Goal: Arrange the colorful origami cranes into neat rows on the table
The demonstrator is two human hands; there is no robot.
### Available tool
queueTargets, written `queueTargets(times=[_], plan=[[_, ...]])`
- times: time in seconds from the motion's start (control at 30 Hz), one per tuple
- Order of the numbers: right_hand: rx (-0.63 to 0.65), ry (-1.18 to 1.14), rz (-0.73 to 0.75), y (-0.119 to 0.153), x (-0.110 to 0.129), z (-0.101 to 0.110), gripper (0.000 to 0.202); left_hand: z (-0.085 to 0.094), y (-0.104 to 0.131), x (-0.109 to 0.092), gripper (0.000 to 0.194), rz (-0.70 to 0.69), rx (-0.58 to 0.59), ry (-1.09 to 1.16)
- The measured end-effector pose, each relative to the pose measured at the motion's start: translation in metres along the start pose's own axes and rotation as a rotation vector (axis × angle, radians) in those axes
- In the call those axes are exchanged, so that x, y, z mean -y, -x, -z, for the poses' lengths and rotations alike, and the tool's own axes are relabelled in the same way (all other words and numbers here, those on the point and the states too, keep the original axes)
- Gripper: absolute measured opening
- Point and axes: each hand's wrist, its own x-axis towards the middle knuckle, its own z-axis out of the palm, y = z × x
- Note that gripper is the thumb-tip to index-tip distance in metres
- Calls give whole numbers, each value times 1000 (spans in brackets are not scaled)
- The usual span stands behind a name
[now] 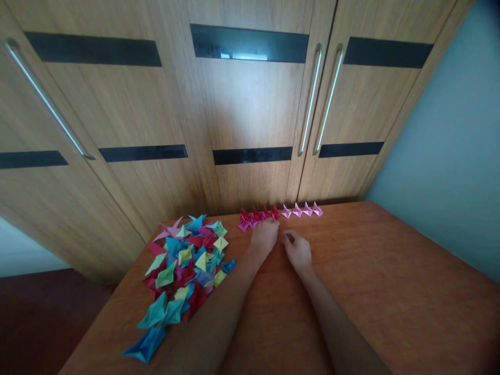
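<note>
A pile (188, 272) of folded papers covers the left of the worktop (351, 271); over the worktop's middle, the right hand (299, 251) has fingers curled nearly together, any hold unclear. Toward the worktop's back, the left hand (265, 236) bends over a magenta row (253, 222), grip hidden; a red row (257, 214) and pink row (297, 211) line its back edge.

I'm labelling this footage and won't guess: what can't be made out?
Head view: part of the magenta row, hidden behind the left hand.
Head view: whether the right hand holds anything; its fingertips are too small and blurred.
Head view: what lies low in the paper pile, covered by its own top layer.
Head view: the top of the cupboard, cut off by the upper edge.
</note>
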Motion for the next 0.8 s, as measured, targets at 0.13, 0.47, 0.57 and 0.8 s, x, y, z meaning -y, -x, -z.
queueTargets(times=[0.13, 0.47, 0.57, 0.8], plan=[[9, -1, 0, 1, 2, 1, 23, -2, -7, 1, 23, 15, 14, -44], [19, 12, -9, 1, 4, 1, 21, -4, -13, -1, 22, 63, 46, -96], [27, 16, -6, 1, 4, 1, 21, -4, -15, -2, 22, 69, 45, -105], [34, 33, 12, 2, 5, 2, 21, -2, -14, -3, 22, 52, 30, -98]])
